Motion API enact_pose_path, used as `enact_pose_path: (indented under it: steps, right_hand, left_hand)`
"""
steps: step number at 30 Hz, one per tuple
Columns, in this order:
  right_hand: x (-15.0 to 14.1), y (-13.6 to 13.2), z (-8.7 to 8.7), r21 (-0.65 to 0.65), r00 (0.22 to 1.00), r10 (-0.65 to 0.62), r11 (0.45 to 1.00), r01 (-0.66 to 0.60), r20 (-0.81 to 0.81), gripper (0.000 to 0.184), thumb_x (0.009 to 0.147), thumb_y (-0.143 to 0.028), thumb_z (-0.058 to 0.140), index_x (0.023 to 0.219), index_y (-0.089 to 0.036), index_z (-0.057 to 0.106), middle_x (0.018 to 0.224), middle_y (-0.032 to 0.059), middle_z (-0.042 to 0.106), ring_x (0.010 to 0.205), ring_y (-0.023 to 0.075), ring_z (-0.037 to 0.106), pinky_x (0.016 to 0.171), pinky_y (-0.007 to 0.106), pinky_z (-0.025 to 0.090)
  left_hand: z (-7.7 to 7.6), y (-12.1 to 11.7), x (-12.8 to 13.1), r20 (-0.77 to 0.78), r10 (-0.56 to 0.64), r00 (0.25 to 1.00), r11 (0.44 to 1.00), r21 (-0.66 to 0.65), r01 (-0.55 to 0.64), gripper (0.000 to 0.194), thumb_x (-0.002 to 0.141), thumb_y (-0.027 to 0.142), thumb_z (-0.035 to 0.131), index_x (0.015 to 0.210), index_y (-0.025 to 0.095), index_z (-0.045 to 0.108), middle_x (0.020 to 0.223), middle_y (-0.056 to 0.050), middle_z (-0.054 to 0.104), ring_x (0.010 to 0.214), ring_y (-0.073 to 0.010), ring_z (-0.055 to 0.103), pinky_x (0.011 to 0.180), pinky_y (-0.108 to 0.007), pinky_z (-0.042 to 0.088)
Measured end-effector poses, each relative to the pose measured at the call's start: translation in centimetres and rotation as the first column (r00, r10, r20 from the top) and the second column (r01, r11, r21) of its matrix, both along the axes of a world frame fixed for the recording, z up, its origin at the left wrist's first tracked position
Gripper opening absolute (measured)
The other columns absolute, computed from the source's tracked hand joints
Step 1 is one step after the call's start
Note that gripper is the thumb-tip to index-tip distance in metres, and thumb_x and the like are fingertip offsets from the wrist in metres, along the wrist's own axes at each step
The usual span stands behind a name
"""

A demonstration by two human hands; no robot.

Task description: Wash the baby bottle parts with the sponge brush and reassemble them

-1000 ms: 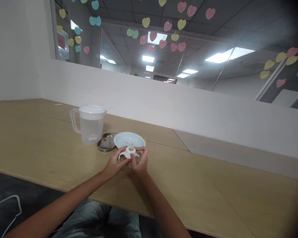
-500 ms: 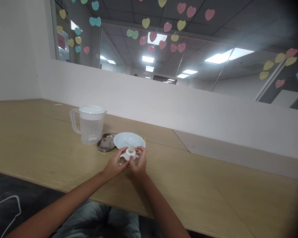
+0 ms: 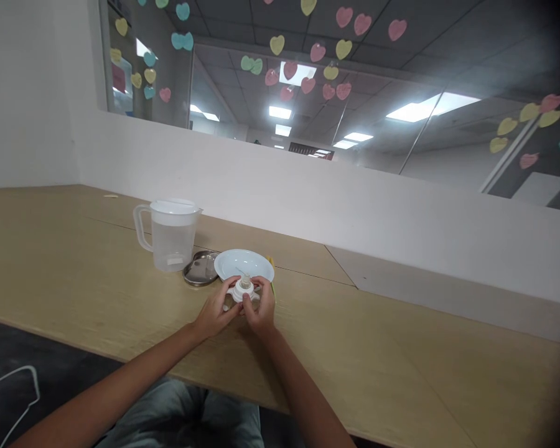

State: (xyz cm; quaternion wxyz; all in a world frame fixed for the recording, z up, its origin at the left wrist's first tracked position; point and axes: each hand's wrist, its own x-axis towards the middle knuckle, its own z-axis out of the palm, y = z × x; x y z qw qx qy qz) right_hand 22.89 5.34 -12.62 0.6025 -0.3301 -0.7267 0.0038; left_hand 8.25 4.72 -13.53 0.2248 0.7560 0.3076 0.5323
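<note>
Between my two hands is a baby bottle with a white collar, side handles and a clear teat on top. My left hand grips its left side, fingers curled at the handle and thumb near the front. On the other side my right hand is closed around it, with the thumb pressed on the front of the collar. Most of the bottle's body is hidden by my fingers. Just behind the hands a white bowl stands on the table, with something thin lying in it.
Left of the bowl lies a round metal tray. A clear plastic jug with a lid stands behind it. Something yellow shows at the bowl's right edge. The wooden table meets a white wall under a window.
The bottle has tipped slightly towards me, its teat a little lower. Both hands keep their hold. The jug, tray and bowl have stayed put.
</note>
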Motion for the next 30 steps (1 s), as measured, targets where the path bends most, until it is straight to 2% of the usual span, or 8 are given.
enact_pose_path:
  steps: [8, 16, 30]
  right_hand:
    - [0.05, 0.07, 0.04, -0.005, 1.000, 0.015, 1.000, -0.015, 0.007, 0.029, 0.080, -0.028, 0.050, 0.107, -0.018, 0.048, 0.096, 0.0073, 0.057, 0.086, 0.0203, 0.055, 0.076, 0.036, 0.047]
    - [0.13, 0.13, -0.03, -0.013, 0.999, 0.033, 0.999, -0.033, 0.006, 0.029, 0.080, -0.027, 0.050, 0.108, -0.018, 0.048, 0.097, 0.0073, 0.056, 0.088, 0.0202, 0.054, 0.078, 0.036, 0.047]
    - [0.14, 0.25, -0.11, -0.004, 0.999, 0.034, 0.999, -0.034, 0.006, 0.029, 0.081, -0.026, 0.050, 0.108, -0.017, 0.048, 0.097, 0.0073, 0.056, 0.088, 0.0196, 0.055, 0.078, 0.035, 0.046]
  left_hand:
    - [-0.03, 0.03, 0.01, -0.012, 0.016, 1.000, 1.000, 0.015, -0.016, 0.049, 0.084, 0.035, 0.051, 0.128, 0.016, 0.038, 0.126, -0.013, 0.052, 0.115, -0.0252, 0.050, 0.098, -0.039, 0.039]
    - [-0.45, 0.26, 0.33, 0.010, 0.073, 0.997, 0.997, -0.027, -0.072, 0.062, 0.080, 0.031, 0.057, 0.132, 0.018, 0.028, 0.118, -0.011, 0.057, 0.109, -0.0226, 0.055, 0.095, -0.037, 0.042]
    - [-0.09, 0.12, 0.44, 0.023, 0.086, 0.996, 0.996, -0.037, -0.085, 0.060, 0.075, 0.027, 0.061, 0.127, 0.020, 0.033, 0.114, -0.009, 0.059, 0.106, -0.0217, 0.057, 0.092, -0.035, 0.044]
